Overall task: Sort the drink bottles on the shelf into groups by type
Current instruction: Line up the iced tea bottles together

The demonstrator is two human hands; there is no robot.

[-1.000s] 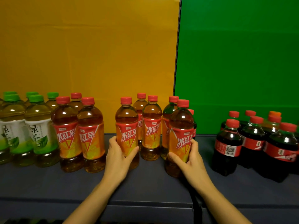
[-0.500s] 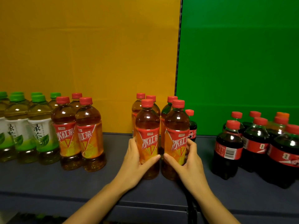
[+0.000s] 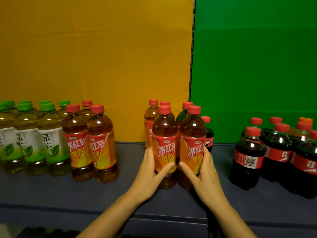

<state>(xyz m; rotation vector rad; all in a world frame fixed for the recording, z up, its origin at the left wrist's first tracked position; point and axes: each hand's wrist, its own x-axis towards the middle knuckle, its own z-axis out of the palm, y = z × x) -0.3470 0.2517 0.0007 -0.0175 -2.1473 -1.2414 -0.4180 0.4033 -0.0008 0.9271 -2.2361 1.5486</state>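
Two iced red tea bottles with red caps and orange labels stand side by side at the shelf's middle. My left hand (image 3: 151, 170) grips the left iced tea bottle (image 3: 164, 134). My right hand (image 3: 202, 174) grips the right iced tea bottle (image 3: 193, 134). Three more tea bottles (image 3: 151, 117) stand right behind them, partly hidden. A small cola bottle (image 3: 208, 133) peeks out behind the right one. Another iced tea group (image 3: 89, 143) stands to the left, beside the green tea bottles (image 3: 32, 143). The cola bottles (image 3: 277, 152) are grouped at the right.
The dark grey shelf (image 3: 130, 169) has bare surface between the two iced tea groups and between the middle cluster and the cola. A yellow panel (image 3: 96, 57) and a green panel (image 3: 253, 66) form the back wall. An orange-capped bottle (image 3: 305, 120) stands behind the cola.
My left hand slid its iced tea bottle rightward until it stands against the bottle in my right hand. Both bottles now sit together in front of the middle cluster.
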